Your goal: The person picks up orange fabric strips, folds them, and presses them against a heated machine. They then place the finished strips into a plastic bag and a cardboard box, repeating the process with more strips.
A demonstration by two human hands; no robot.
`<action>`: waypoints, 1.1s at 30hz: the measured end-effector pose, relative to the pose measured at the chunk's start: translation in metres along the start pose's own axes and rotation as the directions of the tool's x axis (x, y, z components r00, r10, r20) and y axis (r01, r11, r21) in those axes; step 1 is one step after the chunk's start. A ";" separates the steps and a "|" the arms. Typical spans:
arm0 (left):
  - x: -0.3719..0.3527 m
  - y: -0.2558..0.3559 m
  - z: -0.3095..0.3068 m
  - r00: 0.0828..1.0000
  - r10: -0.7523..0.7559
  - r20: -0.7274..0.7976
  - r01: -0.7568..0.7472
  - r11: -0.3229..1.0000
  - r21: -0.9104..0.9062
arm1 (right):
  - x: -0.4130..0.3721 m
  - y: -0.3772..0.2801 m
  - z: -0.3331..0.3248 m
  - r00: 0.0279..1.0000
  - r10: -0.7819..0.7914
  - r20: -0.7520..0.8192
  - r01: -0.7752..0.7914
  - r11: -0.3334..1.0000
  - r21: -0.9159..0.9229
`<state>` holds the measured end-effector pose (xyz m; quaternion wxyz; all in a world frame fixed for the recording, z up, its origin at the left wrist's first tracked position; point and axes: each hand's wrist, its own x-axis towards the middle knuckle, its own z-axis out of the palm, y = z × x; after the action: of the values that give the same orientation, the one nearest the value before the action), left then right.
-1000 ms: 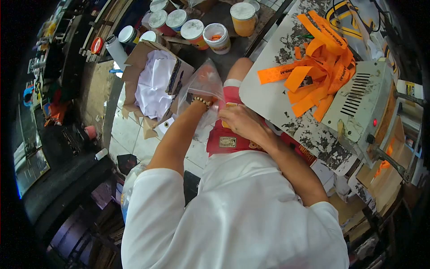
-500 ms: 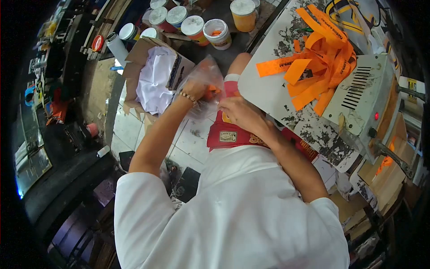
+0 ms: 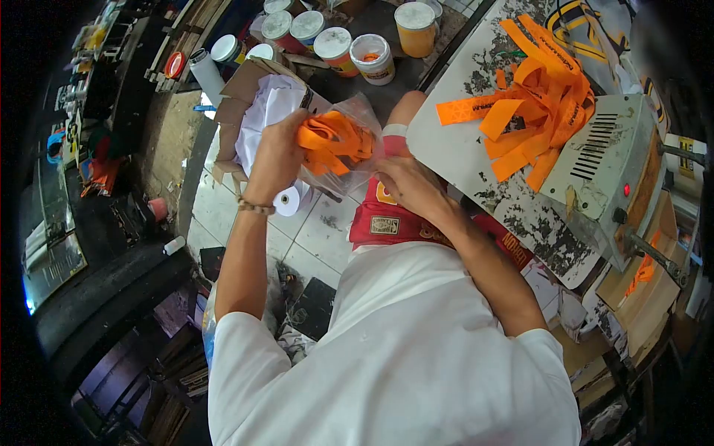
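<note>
My left hand [image 3: 281, 154] is closed on the near end of a bundle of printed orange ribbons [image 3: 336, 141], which bulges at the mouth of a clear plastic bag [image 3: 364, 111]. Part of the bundle still overlaps the bag's film. Over my lap, my right hand [image 3: 410, 184] pinches the bag's edge, fingers bent. On the worn white table to the right lies a looped heap of similar orange ribbons [image 3: 547, 97], some with dark lettering.
Beside the heap stands a grey metal machine [image 3: 595, 160] with a lit red lamp. An open cardboard box [image 3: 232, 123] holding white cloth is left of the bag. A white spool [image 3: 292, 201] sits below it. Several paint tubs [image 3: 372, 59] line the back.
My left hand has come out of the bag toward the left, bringing the orange ribbon bundle to its mouth. My right hand stays at the bag's edge. The white spool has come into view.
</note>
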<state>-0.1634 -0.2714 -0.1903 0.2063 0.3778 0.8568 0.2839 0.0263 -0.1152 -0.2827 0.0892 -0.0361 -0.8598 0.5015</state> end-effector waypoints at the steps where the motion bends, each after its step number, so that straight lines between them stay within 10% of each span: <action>1: -0.002 -0.006 -0.007 1.000 0.002 -0.003 -0.002 1.000 0.000 | 0.000 -0.003 -0.002 1.000 0.003 0.003 -0.003 1.000 -0.007; 4: -0.005 -0.010 -0.028 0.991 -0.102 0.089 0.131 0.892 -0.432 | -0.003 0.000 -0.001 1.000 0.000 -0.009 0.000 1.000 -0.003; 13: 0.002 0.057 -0.086 0.983 0.158 0.090 -0.086 0.840 -0.536 | -0.010 0.010 0.007 0.999 0.023 0.034 -0.023 1.000 -0.016; 19: 0.058 0.131 -0.070 0.788 0.612 -0.062 -0.590 0.723 -0.360 | -0.008 -0.003 -0.004 0.987 0.062 0.146 -0.064 0.998 0.011; 26: 0.120 0.269 0.011 0.803 0.362 0.474 -0.304 0.932 -0.199 | -0.010 -0.002 0.002 0.976 0.087 0.198 -0.081 0.996 -0.035; 29: 0.131 0.279 0.039 0.729 0.620 0.290 -0.683 0.691 0.236 | -0.013 -0.007 -0.006 0.979 0.072 0.190 -0.071 0.997 -0.014; 33: 0.131 0.278 0.024 0.833 0.438 0.337 -0.495 0.863 0.101 | -0.016 -0.001 -0.003 0.991 0.036 0.129 -0.036 0.999 0.000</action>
<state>-0.0847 -0.0095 -0.0479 0.2233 0.6323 0.7186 0.1840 0.0426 -0.1161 -0.2823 0.0247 -0.0190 -0.8624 0.5052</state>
